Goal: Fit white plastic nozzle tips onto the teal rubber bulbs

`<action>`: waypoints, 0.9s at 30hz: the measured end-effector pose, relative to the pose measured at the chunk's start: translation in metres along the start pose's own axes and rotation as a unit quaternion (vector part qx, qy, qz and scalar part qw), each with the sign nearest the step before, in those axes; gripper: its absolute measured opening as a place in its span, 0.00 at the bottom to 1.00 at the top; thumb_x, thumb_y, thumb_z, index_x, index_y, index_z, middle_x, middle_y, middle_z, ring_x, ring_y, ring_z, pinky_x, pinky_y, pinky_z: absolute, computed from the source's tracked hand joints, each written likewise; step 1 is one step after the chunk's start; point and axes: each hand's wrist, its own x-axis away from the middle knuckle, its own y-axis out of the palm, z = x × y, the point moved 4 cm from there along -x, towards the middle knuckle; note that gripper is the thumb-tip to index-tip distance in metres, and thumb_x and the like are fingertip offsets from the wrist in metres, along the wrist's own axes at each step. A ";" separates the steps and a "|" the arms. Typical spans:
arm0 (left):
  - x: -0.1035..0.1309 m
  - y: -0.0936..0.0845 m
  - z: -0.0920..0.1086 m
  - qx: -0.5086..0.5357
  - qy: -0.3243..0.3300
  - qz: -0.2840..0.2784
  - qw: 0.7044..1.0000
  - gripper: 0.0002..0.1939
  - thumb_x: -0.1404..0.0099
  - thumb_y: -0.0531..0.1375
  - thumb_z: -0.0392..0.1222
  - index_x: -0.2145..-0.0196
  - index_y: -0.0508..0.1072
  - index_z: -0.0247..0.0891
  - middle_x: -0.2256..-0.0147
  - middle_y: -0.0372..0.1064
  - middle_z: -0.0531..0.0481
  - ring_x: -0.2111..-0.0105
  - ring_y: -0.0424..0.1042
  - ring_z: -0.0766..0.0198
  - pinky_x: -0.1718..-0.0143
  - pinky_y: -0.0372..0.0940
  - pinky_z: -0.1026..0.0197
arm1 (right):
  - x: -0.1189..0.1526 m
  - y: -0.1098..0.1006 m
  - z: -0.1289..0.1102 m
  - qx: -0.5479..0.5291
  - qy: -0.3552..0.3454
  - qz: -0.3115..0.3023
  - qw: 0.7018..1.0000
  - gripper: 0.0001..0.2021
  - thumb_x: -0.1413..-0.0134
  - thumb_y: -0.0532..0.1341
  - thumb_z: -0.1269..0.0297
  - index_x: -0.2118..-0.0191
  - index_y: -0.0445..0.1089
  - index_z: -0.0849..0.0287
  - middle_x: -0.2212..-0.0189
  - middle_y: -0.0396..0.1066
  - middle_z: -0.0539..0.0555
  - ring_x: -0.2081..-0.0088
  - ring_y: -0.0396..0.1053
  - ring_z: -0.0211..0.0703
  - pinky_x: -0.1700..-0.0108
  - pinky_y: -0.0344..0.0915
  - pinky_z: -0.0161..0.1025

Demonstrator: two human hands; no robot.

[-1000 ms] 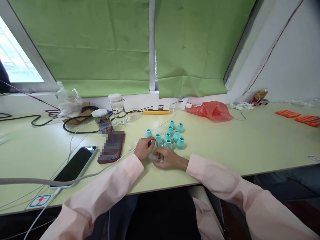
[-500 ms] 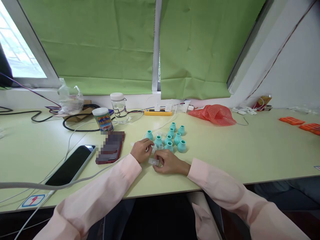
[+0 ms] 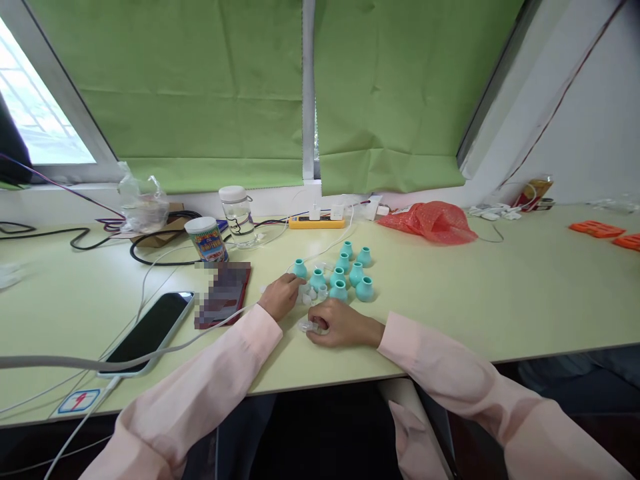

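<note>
From the head view, my right hand [image 3: 345,325] is in front of the teal pots [image 3: 365,289], thumb and fingertips nearly closed in a pinch on a clear plastic piece [image 3: 307,327]. My left hand [image 3: 280,295] is just left of the pots, palm down, fingers bent towards the small translucent pieces [image 3: 309,297] at their near edge; I cannot tell whether it grips one.

Roughly nine pots stand upright in a loose group, mouths up. The translucent pieces lie loose beside them, and I see none fitted onto a pot. How much is done or left, I can't judge beyond that.

The pots stand on a pale green desk [image 3: 450,307]. Left of them lie a red-edged phone [image 3: 227,293] and, further left, a black-screened phone [image 3: 147,333]. A printed tub [image 3: 207,240] and a white-lidded bottle [image 3: 239,217] stand behind and to the left. Behind them are a yellow power strip [image 3: 316,224] and green blinds [image 3: 200,87]; a red plastic bag [image 3: 433,223] lies behind and to the right, with orange pieces [image 3: 597,229] well off to the right.
</note>
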 end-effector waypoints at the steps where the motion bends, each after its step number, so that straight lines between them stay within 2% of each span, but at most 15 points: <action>1: -0.001 -0.003 -0.001 0.007 -0.002 0.008 1.000 0.17 0.44 0.46 0.26 0.63 0.70 0.35 0.65 0.69 0.44 0.66 0.68 0.62 0.65 0.64 0.61 | 0.000 0.000 -0.001 0.001 -0.006 -0.002 1.000 0.05 0.58 0.56 0.66 0.77 0.60 0.61 0.85 0.58 0.46 0.81 0.54 0.30 0.77 0.51 0.30; 5: -0.004 -0.018 -0.004 0.027 -0.018 0.037 0.999 0.18 0.45 0.45 0.25 0.65 0.70 0.34 0.66 0.70 0.46 0.67 0.69 0.66 0.65 0.63 0.65 | 0.002 0.001 -0.001 0.008 -0.026 -0.001 1.000 0.05 0.59 0.57 0.66 0.77 0.59 0.61 0.84 0.59 0.46 0.80 0.55 0.31 0.77 0.51 0.30; 7: -0.004 -0.023 -0.005 0.028 -0.025 0.031 0.999 0.18 0.46 0.45 0.25 0.66 0.71 0.35 0.68 0.71 0.47 0.70 0.69 0.67 0.68 0.63 0.66 | 0.002 0.001 0.000 0.008 -0.020 0.000 1.000 0.05 0.59 0.57 0.66 0.76 0.59 0.61 0.84 0.60 0.46 0.80 0.56 0.32 0.77 0.51 0.30; 11: -0.003 -0.024 -0.008 0.015 -0.028 -0.025 0.999 0.17 0.51 0.47 0.26 0.73 0.73 0.37 0.74 0.72 0.51 0.74 0.69 0.66 0.71 0.62 0.67 | 0.002 -0.001 0.001 0.008 -0.005 0.005 1.000 0.05 0.60 0.57 0.66 0.74 0.59 0.61 0.83 0.60 0.47 0.80 0.57 0.32 0.77 0.52 0.30; 14: -0.003 -0.021 -0.012 -0.015 -0.037 -0.069 0.997 0.15 0.53 0.48 0.26 0.79 0.72 0.38 0.75 0.73 0.50 0.73 0.70 0.63 0.71 0.62 0.64 | 0.002 -0.002 0.001 0.012 -0.009 0.008 1.000 0.05 0.60 0.57 0.67 0.74 0.59 0.61 0.82 0.61 0.47 0.79 0.57 0.32 0.77 0.51 0.30; 19: 0.000 -0.019 -0.014 -0.066 -0.058 -0.098 0.991 0.12 0.52 0.51 0.30 0.75 0.73 0.37 0.71 0.72 0.44 0.69 0.70 0.56 0.72 0.61 0.61 | 0.002 -0.001 0.001 0.019 -0.019 0.009 1.000 0.04 0.60 0.56 0.67 0.75 0.59 0.60 0.83 0.61 0.46 0.79 0.57 0.33 0.76 0.52 0.30; 23: 0.001 -0.020 -0.010 -0.073 -0.053 -0.110 0.990 0.09 0.50 0.53 0.34 0.73 0.73 0.38 0.72 0.72 0.44 0.68 0.69 0.56 0.71 0.61 0.62 | 0.001 -0.001 0.002 0.015 -0.015 0.009 1.000 0.05 0.60 0.57 0.67 0.75 0.59 0.60 0.83 0.61 0.46 0.79 0.57 0.33 0.76 0.52 0.30; 27: 0.000 -0.018 -0.012 -0.068 -0.055 -0.124 0.988 0.09 0.49 0.53 0.34 0.72 0.73 0.39 0.71 0.72 0.45 0.69 0.70 0.58 0.72 0.60 0.63 | 0.001 -0.001 0.002 0.015 -0.012 0.011 1.000 0.05 0.60 0.57 0.67 0.75 0.59 0.60 0.83 0.60 0.47 0.80 0.57 0.33 0.77 0.51 0.30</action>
